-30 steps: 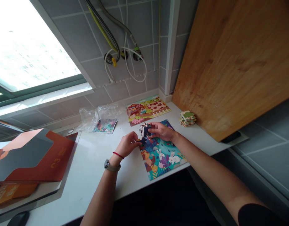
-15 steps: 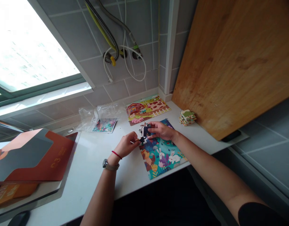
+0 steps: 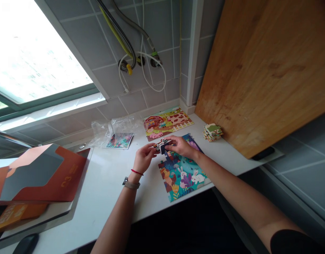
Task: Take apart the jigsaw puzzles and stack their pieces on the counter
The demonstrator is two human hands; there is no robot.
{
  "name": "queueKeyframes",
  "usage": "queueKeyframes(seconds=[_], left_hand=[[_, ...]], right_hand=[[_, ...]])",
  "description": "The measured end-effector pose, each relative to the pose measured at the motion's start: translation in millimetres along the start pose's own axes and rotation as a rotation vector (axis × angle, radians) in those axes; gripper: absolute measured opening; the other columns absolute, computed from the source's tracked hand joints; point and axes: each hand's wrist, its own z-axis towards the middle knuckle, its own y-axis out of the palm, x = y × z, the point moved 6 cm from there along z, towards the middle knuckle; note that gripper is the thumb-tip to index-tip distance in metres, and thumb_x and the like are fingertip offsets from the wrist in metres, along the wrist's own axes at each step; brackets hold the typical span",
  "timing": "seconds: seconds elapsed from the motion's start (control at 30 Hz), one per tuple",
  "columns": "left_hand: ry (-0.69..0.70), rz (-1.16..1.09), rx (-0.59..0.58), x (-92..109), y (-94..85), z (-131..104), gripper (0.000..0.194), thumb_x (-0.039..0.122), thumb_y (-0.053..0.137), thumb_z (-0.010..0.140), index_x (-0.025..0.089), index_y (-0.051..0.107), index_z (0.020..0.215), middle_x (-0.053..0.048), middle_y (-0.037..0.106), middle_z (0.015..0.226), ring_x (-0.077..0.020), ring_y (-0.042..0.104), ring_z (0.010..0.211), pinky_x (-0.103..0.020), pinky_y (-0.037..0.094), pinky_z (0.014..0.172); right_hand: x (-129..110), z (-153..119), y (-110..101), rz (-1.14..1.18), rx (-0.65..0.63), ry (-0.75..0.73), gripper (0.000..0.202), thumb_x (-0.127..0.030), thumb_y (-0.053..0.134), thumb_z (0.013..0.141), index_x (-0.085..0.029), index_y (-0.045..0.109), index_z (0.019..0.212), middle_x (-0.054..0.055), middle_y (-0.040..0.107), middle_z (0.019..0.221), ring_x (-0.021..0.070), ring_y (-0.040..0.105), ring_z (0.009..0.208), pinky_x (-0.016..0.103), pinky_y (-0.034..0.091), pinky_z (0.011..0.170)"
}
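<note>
My right hand (image 3: pixel 180 146) grips a small stack of jigsaw puzzle pieces (image 3: pixel 162 148), the nearest showing a dark face. At the left side of that stack, the fingers of my left hand (image 3: pixel 144 156) are pinched together on its pieces; how many they hold is hidden. Below both hands lies a partly assembled jigsaw puzzle (image 3: pixel 187 176) with white rabbits on teal ground, its upper left edge stepped and uneven. My right wrist and forearm cover part of its right side.
A farm jigsaw puzzle (image 3: pixel 169 123) lies behind against the wall. Another pile of pieces (image 3: pixel 213 132) sits by the wooden board (image 3: pixel 257 77). A picture card (image 3: pixel 119 141) and clear plastic bag (image 3: pixel 101 133) are at the left, beyond an orange and grey box (image 3: pixel 75 176).
My left hand has moved from the puzzle's upper left edge up to the stack, without the dark piece it held there. My right hand has tilted the stack.
</note>
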Motion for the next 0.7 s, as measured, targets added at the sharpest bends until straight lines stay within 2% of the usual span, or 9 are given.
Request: queueKeyframes(seconds=[0.17, 0.33, 0.4, 0.5, 0.6, 0.7], left_hand=[[0.045, 0.042, -0.073, 5.0, 6.6, -3.7, 0.050, 0.041, 0.070, 0.083, 0.014, 0.069, 0.124, -0.011, 0.077, 0.108, -0.0250, 0.076, 0.092, -0.037, 0.065, 0.075], [0.042, 0.055, -0.174, 11.2, 13.0, -7.8, 0.057, 0.039, 0.067, 0.085, 0.016, 0.061, 0.137, -0.011, 0.074, 0.118, -0.0244, 0.073, 0.099, -0.036, 0.064, 0.078], [0.084, 0.202, -0.171, 14.0, 9.1, -7.5, 0.055, 0.042, 0.066, 0.087, 0.016, 0.062, 0.135, -0.010, 0.075, 0.111, -0.0227, 0.071, 0.094, -0.034, 0.061, 0.075], [0.149, 0.541, -0.164, 14.3, 2.2, -6.8, 0.045, 0.049, 0.072, 0.082, 0.018, 0.071, 0.115, -0.007, 0.073, 0.093, -0.0206, 0.066, 0.083, -0.034, 0.056, 0.074], [0.168, 0.787, -0.301, 8.4, 7.5, -11.1, 0.046, 0.053, 0.084, 0.068, 0.021, 0.074, 0.100, -0.006, 0.069, 0.092, -0.0225, 0.064, 0.084, -0.036, 0.053, 0.079], [0.151, 0.904, -0.355, 4.9, 13.6, -19.0, 0.048, 0.048, 0.089, 0.062, 0.023, 0.073, 0.099, -0.006, 0.066, 0.097, -0.0245, 0.062, 0.088, -0.038, 0.051, 0.082]], right_hand=[[-1.5, 0.0, 3.0, 0.037, -0.062, -0.003, 0.041, -0.035, 0.082, 0.075, -0.020, 0.074, 0.113, 0.009, 0.076, 0.114, 0.0259, 0.070, 0.105, 0.042, 0.053, 0.098], [-0.9, -2.9, 6.8, 0.158, -0.112, 0.076, 0.044, -0.037, 0.081, 0.077, -0.020, 0.072, 0.116, 0.007, 0.076, 0.115, 0.0246, 0.070, 0.106, 0.040, 0.052, 0.100], [0.7, -4.3, 8.1, 0.207, -0.125, 0.127, 0.043, -0.038, 0.081, 0.076, -0.020, 0.073, 0.114, 0.007, 0.077, 0.111, 0.0234, 0.071, 0.102, 0.038, 0.054, 0.097], [4.3, -3.9, 1.4, 0.293, -0.021, 0.182, 0.038, -0.037, 0.084, 0.074, -0.020, 0.074, 0.106, 0.005, 0.077, 0.106, 0.0197, 0.072, 0.091, 0.033, 0.058, 0.087], [9.6, -3.3, -8.1, 0.407, 0.107, 0.248, 0.037, -0.034, 0.087, 0.071, -0.022, 0.072, 0.104, 0.003, 0.075, 0.104, 0.0163, 0.071, 0.085, 0.028, 0.060, 0.077], [11.4, -3.3, -10.0, 0.484, 0.113, 0.290, 0.040, -0.032, 0.089, 0.069, -0.023, 0.070, 0.103, 0.003, 0.074, 0.105, 0.0160, 0.070, 0.085, 0.027, 0.061, 0.074]])
